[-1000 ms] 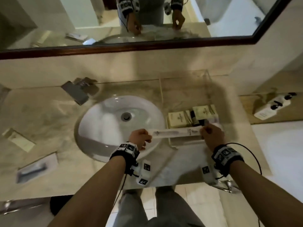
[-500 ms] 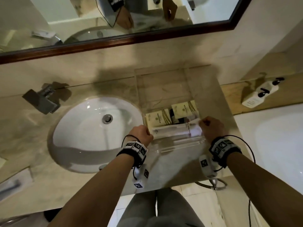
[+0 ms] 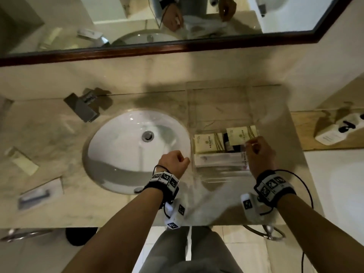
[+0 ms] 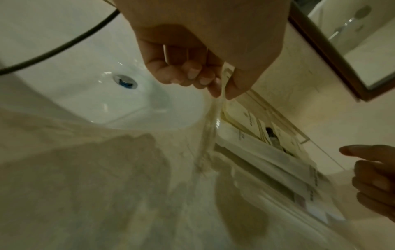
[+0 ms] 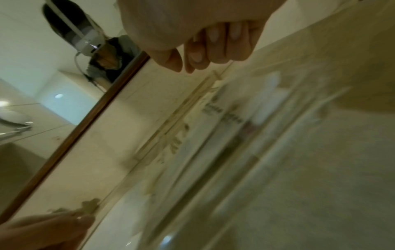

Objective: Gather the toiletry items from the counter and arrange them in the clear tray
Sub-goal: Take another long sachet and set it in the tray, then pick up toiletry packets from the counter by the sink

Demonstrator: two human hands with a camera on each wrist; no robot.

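Observation:
The clear tray (image 3: 216, 107) stands on the counter to the right of the sink. In its near part lie two cream packets (image 3: 208, 143) (image 3: 241, 133) with a small dark bottle (image 3: 228, 142) between them. A long white packet (image 3: 216, 160) lies flat across the tray's front. My left hand (image 3: 185, 160) is at the tray's left side. In the left wrist view its thumb and forefinger (image 4: 222, 94) pinch a clear upright edge, apparently the tray's left wall. My right hand (image 3: 249, 143) hovers over the packet's right end, fingers curled, nothing seen in them (image 5: 183, 66).
The white sink (image 3: 122, 138) and a metal faucet (image 3: 80, 107) lie left of the tray. On the far-left counter are a cream packet (image 3: 21, 162) and a clear-wrapped dark item (image 3: 39, 194). A white pump bottle (image 3: 338, 131) stands on the ledge at right.
Both hands carried the long white packet from over the sink's edge rightward into the tray's front. It now lies there; both hands have let go, the left now at the tray's wall.

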